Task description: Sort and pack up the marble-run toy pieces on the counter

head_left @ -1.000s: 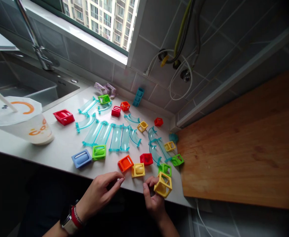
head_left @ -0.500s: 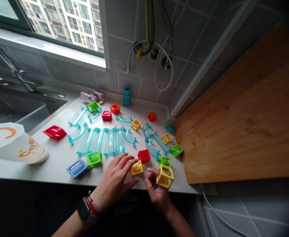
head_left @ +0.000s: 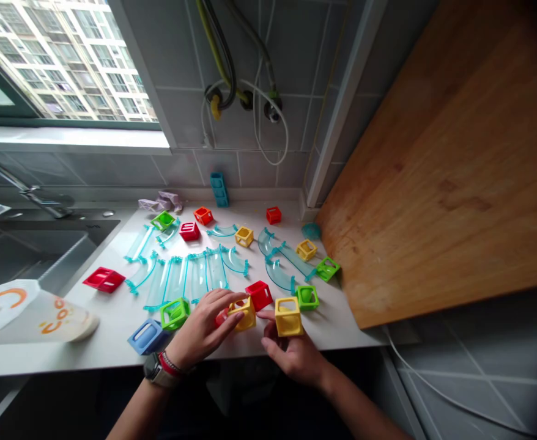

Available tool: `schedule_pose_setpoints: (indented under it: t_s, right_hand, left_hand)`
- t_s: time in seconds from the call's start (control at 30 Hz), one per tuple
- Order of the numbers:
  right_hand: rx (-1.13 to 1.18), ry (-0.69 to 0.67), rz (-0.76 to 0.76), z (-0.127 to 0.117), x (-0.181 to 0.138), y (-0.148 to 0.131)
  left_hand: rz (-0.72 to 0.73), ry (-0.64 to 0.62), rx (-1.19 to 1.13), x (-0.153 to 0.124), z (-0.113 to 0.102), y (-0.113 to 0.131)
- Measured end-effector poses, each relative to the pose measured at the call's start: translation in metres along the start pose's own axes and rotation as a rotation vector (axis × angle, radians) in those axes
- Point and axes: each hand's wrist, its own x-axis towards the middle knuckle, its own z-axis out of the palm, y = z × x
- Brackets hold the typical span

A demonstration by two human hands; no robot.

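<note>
My left hand [head_left: 204, 324] is closed on a yellow open-framed toy block [head_left: 245, 314], its thumb and index finger at the block's sides. A red piece [head_left: 221, 318] shows partly beneath these fingers. My right hand [head_left: 296, 357] holds another yellow open-framed block [head_left: 288, 316] above the counter's front edge, with some fingers hidden behind it. Just beyond the two hands lies a red block [head_left: 259, 295], and a green block [head_left: 307, 297] sits to the right of it.
Clear teal track pieces [head_left: 190, 275] lie across the white counter [head_left: 112, 330], with more coloured blocks around them. At left are a blue block [head_left: 147, 337], a green block [head_left: 175, 314], a plastic cup [head_left: 34, 311] and a sink [head_left: 66, 256]. A wooden board [head_left: 447, 171] leans at right.
The view has tilted and shifted. My left fingers have closed around the yellow block by the red one. My right hand has turned its yellow block and brought it nearer the left hand.
</note>
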Motion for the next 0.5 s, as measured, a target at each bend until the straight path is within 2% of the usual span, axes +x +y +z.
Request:
schedule_pose_setpoints:
  t_s: [0.1, 0.27, 0.5]
  right_hand:
    - [-0.092, -0.084, 0.004, 0.0, 0.01, -0.009]
    - [-0.243, -0.145, -0.101, 0.005, 0.029, -0.014]
    - [-0.187, -0.068, -0.164, 0.022, 0.038, -0.007]
  left_hand:
    - [0.018, -0.024, -0.031, -0.001, 0.0, -0.003]
    - [0.036, -0.038, -0.05, -0.002, 0.001, -0.003]
    - [-0.004, -0.002, -0.079, -0.002, 0.005, -0.006]
